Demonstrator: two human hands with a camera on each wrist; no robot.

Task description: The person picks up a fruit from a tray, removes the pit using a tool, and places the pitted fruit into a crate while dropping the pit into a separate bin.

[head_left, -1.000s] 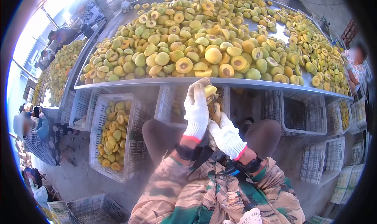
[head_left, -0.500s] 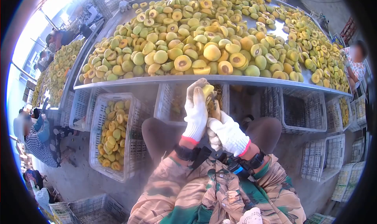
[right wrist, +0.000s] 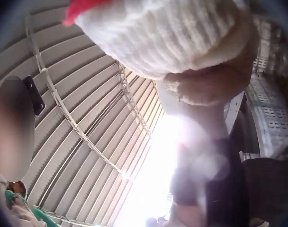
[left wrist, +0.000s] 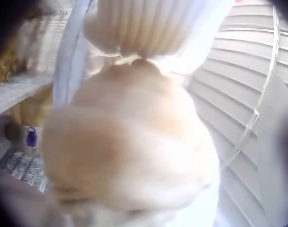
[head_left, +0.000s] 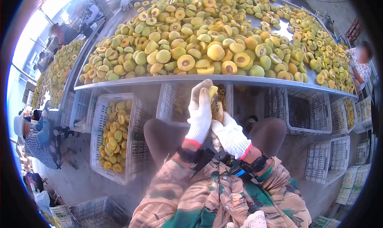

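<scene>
1. Head view is showing, at the far left, a white crate (head_left: 113, 136) of cut fruit standing on the floor under the worktop (head_left: 207, 80).
2. The left hand (head_left: 199, 112), gloved, is curling its grip round a yellow fruit (head_left: 212, 91), holding it just under the worktop edge, above the person's lap.
3. The right hand (head_left: 230, 137), also gloved, is clenching what looks like a small knife handle touching the fruit; the blade is hidden, so I cannot tell its exact line.
4. Judged risk: the blade is working close to the left fingers (head_left: 198, 93), so a slip on wet skin could be cutting into the glove.
5. The fruit could also be dropping between the knees if the left grip is loosening.
6. To the right, the heaped fruit halves (head_left: 247, 60) are lying close to the rim and could be rolling off.
</scene>
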